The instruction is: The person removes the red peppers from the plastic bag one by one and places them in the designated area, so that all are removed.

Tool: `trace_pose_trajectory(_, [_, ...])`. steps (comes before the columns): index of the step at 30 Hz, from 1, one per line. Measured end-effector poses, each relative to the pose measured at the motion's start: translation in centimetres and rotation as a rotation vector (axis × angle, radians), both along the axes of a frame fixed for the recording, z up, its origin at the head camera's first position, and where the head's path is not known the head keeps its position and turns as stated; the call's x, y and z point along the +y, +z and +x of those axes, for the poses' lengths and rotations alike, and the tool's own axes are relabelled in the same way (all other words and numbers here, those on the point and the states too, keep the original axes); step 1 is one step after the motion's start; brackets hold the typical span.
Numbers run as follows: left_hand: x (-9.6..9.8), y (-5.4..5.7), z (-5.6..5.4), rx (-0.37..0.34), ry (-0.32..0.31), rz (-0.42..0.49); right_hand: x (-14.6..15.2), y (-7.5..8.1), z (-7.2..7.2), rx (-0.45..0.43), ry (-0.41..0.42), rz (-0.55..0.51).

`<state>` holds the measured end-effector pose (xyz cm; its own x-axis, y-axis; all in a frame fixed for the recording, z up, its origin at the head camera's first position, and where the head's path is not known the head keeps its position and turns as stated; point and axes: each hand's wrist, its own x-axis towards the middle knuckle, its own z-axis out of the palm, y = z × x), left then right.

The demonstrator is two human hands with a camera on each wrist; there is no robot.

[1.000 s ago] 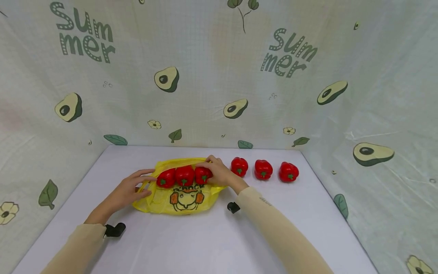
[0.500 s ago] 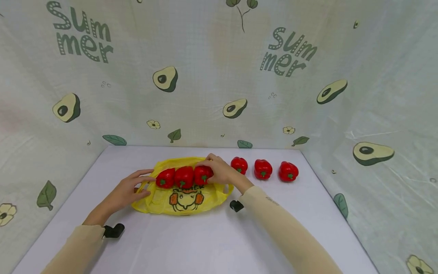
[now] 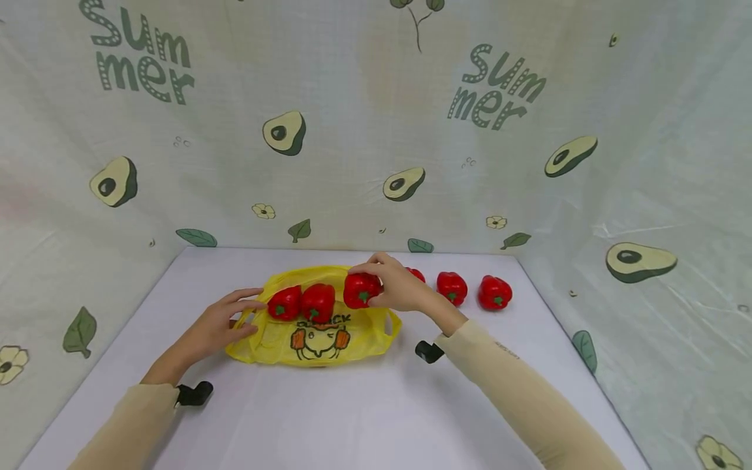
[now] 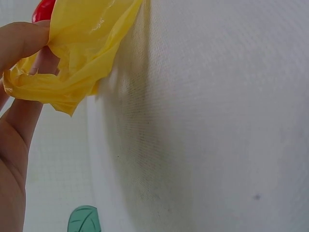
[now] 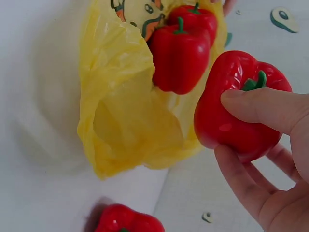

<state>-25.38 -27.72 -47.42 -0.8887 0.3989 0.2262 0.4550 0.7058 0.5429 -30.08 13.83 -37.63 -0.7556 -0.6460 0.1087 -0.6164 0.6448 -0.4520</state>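
Note:
My right hand [image 3: 395, 284] grips a red bell pepper [image 3: 360, 291] by its sides, thumb near the green stem, just above the right part of a yellow plastic bag [image 3: 320, 343]. In the right wrist view this pepper [image 5: 236, 116] is clear of the other two. Those bell peppers, a left one [image 3: 284, 303] and a right one [image 3: 318, 302], lie side by side on the bag. At the bag's left edge, my left hand [image 3: 220, 326] holds the handle. The left wrist view shows the handle [image 4: 58, 87] between thumb and fingers; some fingertips are hidden.
Three more red peppers sit right of the bag: one partly hidden behind my right hand [image 3: 417, 274], a middle one [image 3: 452, 288] and the rightmost [image 3: 495, 293]. The white table [image 3: 317, 418] ends at a printed cloth backdrop [image 3: 352, 130].
My right hand has lifted its pepper off the bag, up and to the right, away from the two others. The left hand has stayed at the bag's left edge.

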Motion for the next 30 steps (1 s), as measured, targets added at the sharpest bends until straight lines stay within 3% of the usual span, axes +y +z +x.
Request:
trace_pose_trajectory(6, [-0.2, -0.1, -0.1, 0.026, -0.002, -0.019, 2.1, 1.1, 0.9, 0.025, -0.007, -0.032])
trace_pose_trajectory(13, [-0.2, -0.2, -0.1, -0.006, 0.008, -0.001, 4.5, 1.5, 1.5, 0.034, -0.046, -0.025])
trace_pose_trajectory(30, [0.1, 0.3, 0.2, -0.040, 0.025, 0.003, 9.0, -0.6, 3.5, 0.068, -0.112, -0.028])
